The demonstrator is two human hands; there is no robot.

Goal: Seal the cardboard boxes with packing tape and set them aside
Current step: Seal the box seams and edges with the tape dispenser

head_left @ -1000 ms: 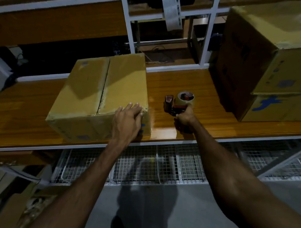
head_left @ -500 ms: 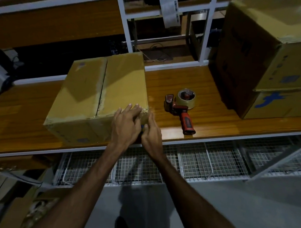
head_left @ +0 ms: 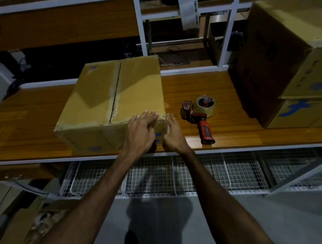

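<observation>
Cardboard box [head_left: 115, 99] under both hands [head_left: 156, 131] (near right corner), on workbench [head_left: 28, 126]

a glossy orange-brown wooden desk [head_left: 224, 126] with a white metal edge runs across the view under dim light, a bright glare patch on its front edge. beneath it hangs a white wire-mesh shelf [head_left: 200, 176], and lower still lies a grey concrete floor [head_left: 176, 221] carrying a dark shadow. behind the desk rise white metal frame posts [head_left: 140, 19] with a brown wooden upper shelf board [head_left: 67, 24] between them. a white paper label strip [head_left: 187, 8] hangs from the frame above. loose cardboard scraps [head_left: 18, 224] sit on the floor at far left.
</observation>
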